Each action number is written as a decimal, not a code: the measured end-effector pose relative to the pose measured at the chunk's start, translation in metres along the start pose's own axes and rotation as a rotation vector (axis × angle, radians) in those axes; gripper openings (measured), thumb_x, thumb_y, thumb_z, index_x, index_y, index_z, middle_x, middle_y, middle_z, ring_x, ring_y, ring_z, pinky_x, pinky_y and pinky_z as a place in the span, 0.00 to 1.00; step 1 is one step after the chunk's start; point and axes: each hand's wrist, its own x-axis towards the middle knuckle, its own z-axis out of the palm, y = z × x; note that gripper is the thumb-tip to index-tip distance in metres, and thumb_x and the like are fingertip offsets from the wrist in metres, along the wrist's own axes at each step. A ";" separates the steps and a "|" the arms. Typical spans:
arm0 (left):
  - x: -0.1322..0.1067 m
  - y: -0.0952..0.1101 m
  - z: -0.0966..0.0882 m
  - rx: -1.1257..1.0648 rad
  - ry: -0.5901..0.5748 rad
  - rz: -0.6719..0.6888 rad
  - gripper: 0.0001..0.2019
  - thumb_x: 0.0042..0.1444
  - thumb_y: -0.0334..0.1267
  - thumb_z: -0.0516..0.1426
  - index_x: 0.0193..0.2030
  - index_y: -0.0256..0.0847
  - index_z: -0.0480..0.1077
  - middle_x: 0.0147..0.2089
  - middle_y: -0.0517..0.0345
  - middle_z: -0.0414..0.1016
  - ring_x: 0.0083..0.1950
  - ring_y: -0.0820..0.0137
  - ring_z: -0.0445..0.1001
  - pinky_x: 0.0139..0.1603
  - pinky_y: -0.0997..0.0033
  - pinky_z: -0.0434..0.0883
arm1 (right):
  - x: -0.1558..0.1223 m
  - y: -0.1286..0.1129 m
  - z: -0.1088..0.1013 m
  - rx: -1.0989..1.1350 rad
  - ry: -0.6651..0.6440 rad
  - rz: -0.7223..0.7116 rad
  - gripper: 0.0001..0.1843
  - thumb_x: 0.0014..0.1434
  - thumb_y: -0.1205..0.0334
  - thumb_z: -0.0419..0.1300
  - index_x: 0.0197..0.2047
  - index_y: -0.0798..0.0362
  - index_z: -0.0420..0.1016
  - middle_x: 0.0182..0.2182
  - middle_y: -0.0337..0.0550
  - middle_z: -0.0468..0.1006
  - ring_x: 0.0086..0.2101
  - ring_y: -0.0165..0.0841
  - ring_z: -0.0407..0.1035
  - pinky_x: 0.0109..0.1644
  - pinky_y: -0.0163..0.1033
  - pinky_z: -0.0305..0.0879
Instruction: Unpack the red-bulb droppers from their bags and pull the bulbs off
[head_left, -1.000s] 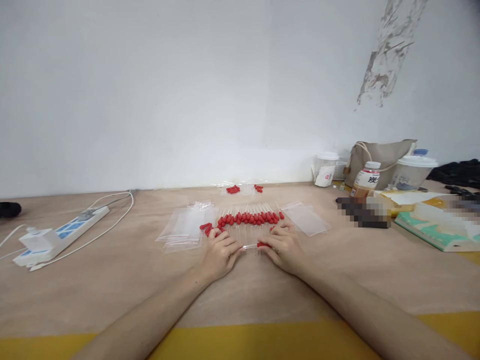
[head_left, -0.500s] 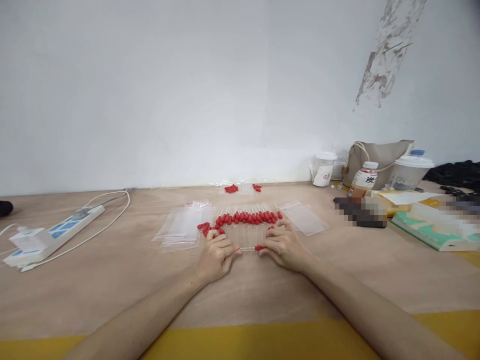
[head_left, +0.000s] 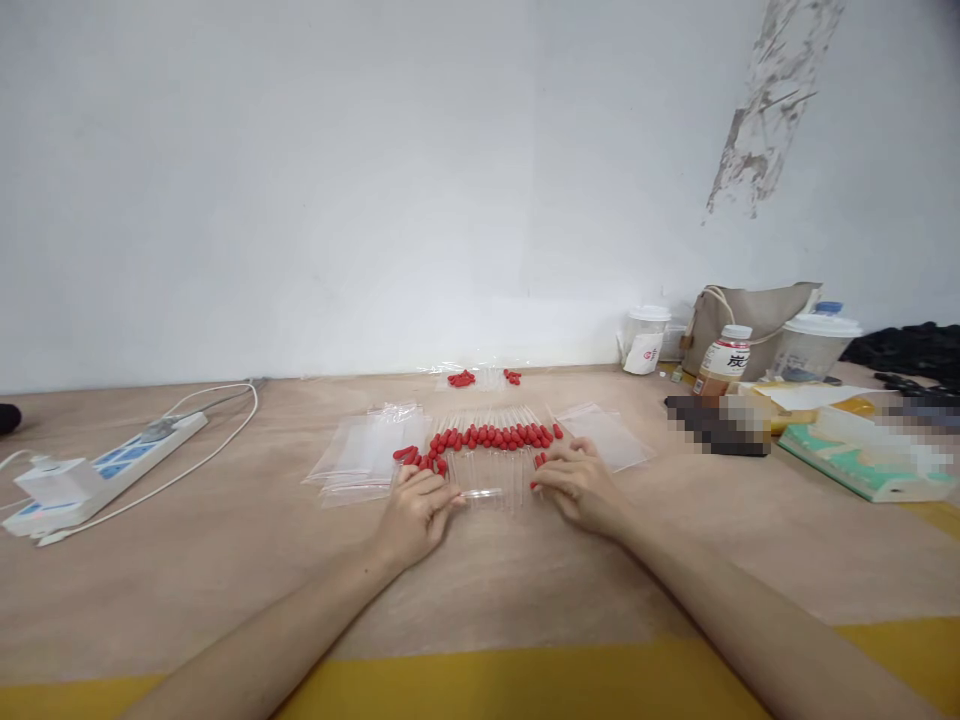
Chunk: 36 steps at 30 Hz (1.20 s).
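My left hand (head_left: 416, 510) pinches one end of a clear glass tube (head_left: 480, 493) that lies just above the table. My right hand (head_left: 581, 490) is closed, with a small red rubber bulb (head_left: 535, 487) at its fingertips, a short gap away from the tube's free end. Just beyond both hands lies a row of several clear droppers with red bulbs (head_left: 495, 436). A few loose red bulbs (head_left: 412, 456) lie by my left hand.
A stack of clear zip bags (head_left: 364, 452) lies to the left and one bag (head_left: 607, 435) to the right. A bag with red bulbs (head_left: 480, 378) sits by the wall. A power strip (head_left: 105, 468) is far left; bottle (head_left: 724, 360), cups and books are at the right.
The red bulb and the glass tube, joined between my hands before, are now apart. My left hand has slid slightly left with the tube.
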 end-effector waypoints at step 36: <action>0.015 0.002 0.010 -0.235 -0.078 -0.264 0.17 0.46 0.49 0.58 0.38 0.38 0.70 0.37 0.55 0.69 0.34 0.71 0.69 0.34 0.70 0.69 | 0.001 0.024 0.022 0.077 0.088 0.859 0.10 0.55 0.56 0.51 0.34 0.50 0.69 0.30 0.39 0.77 0.33 0.35 0.70 0.37 0.39 0.55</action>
